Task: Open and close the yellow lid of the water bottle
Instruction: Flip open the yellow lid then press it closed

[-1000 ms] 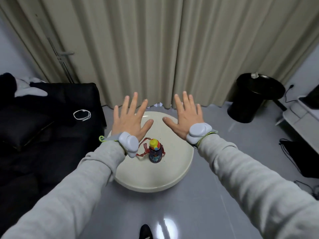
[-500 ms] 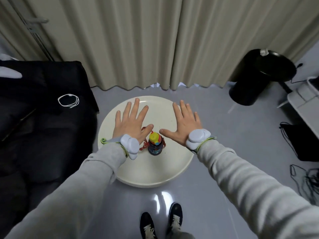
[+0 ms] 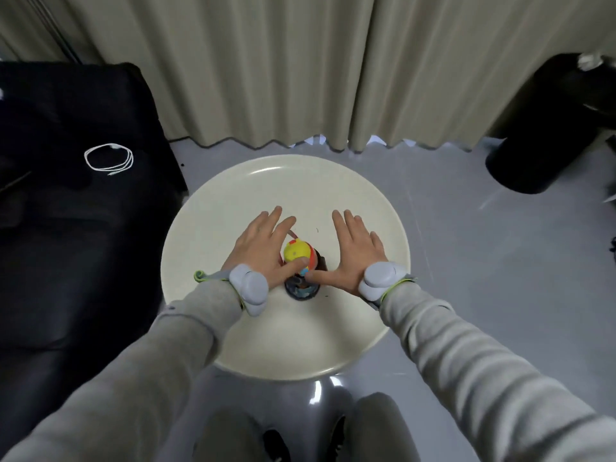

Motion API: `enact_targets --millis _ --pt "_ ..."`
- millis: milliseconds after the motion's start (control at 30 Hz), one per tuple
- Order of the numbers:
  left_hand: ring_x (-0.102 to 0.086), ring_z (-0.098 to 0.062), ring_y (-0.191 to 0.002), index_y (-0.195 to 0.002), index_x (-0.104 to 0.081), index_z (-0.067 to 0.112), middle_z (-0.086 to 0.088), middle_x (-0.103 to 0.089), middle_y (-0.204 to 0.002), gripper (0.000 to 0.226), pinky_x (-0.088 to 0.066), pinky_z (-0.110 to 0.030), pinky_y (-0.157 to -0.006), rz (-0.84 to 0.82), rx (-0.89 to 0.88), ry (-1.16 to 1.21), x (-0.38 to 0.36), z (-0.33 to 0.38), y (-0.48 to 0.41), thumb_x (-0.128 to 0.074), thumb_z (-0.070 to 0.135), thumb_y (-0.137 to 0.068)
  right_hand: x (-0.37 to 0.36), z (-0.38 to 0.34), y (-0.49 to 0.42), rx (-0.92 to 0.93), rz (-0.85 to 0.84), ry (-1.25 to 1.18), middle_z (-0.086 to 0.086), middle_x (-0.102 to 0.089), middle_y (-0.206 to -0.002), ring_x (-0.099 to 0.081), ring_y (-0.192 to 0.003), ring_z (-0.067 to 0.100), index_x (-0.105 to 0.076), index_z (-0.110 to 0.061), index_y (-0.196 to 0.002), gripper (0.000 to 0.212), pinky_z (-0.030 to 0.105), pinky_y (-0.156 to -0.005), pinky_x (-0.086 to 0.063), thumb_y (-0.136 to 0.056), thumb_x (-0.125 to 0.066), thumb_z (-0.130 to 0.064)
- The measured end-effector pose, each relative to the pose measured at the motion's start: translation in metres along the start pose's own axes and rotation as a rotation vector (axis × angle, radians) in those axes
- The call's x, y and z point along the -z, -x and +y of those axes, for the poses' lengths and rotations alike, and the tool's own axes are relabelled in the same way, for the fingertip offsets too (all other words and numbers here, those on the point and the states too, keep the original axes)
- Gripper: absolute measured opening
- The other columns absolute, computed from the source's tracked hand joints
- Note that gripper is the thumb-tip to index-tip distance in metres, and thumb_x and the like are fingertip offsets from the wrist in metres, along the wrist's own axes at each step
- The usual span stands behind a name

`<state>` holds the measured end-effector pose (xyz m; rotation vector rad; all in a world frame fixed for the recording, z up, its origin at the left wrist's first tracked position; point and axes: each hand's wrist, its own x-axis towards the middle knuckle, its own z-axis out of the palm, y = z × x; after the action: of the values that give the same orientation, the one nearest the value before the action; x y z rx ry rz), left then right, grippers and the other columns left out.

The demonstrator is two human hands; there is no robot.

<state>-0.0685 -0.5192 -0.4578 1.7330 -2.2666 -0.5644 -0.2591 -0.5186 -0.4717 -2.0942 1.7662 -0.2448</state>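
A small dark water bottle (image 3: 301, 288) with a yellow lid (image 3: 295, 253) and a red collar stands upright near the middle of a round cream table (image 3: 233, 208). My left hand (image 3: 263, 248) lies flat, palm down, just left of the bottle, its thumb resting against the lid's near side. My right hand (image 3: 355, 255) is spread palm down to the right, thumb tip touching the bottle below the lid. Neither hand grips anything. A red strap shows behind the lid.
A black sofa (image 3: 73, 228) with a coiled white cable (image 3: 108, 158) fills the left. Beige curtains (image 3: 300, 68) hang behind the table. A black round side table (image 3: 546, 128) stands at the right. My knees and shoes show at the bottom, on grey floor.
The view has tilted down and come closer. Both hands have dropped and drawn in toward the bottle, and the thumbs now touch the lid and neck.
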Motion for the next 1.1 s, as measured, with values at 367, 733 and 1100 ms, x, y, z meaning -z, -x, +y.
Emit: enact_targets --millis 367,733,1100 --pt "-0.032 -0.008 -0.120 -0.135 -0.025 0.026 0.004 -0.030 -0.132 0.099 -0.032 -0.022 -0.098 0.073 -0.037 0.319 -0.112 -0.061 -0.039 -0.081 0.038 -0.054 -0.120 0.064 -0.057 0.192 -0.061 -0.079 0.009 -0.012 -0.155 -0.008 -0.141 0.023 -0.001 -0.021 -0.145 0.126 0.046 -0.112 -0.013 -0.051 -0.075 -0.061" --pt "-0.041 0.007 -0.097 -0.119 -0.049 0.026 0.011 -0.048 -0.112 0.072 -0.024 0.006 -0.080 0.359 -0.229 0.252 -0.140 -0.060 -0.048 -0.078 0.041 -0.055 -0.155 0.074 -0.080 0.365 0.022 -0.472 -0.015 -0.058 -0.101 -0.056 -0.087 0.007 -0.047 -0.036 -0.114 0.083 0.008 -0.066 -0.038 -0.040 -0.082 -0.048" --pt "-0.043 -0.003 -0.100 -0.122 -0.048 0.029 0.014 -0.047 -0.112 0.073 -0.027 -0.008 -0.080 0.191 -0.242 0.114 -0.125 -0.052 -0.053 -0.080 0.040 -0.057 -0.165 0.069 -0.073 0.208 0.009 -0.593 -0.025 -0.053 -0.088 -0.053 -0.077 -0.008 -0.030 -0.047 -0.106 0.078 0.010 -0.054 -0.039 -0.040 -0.072 -0.055"
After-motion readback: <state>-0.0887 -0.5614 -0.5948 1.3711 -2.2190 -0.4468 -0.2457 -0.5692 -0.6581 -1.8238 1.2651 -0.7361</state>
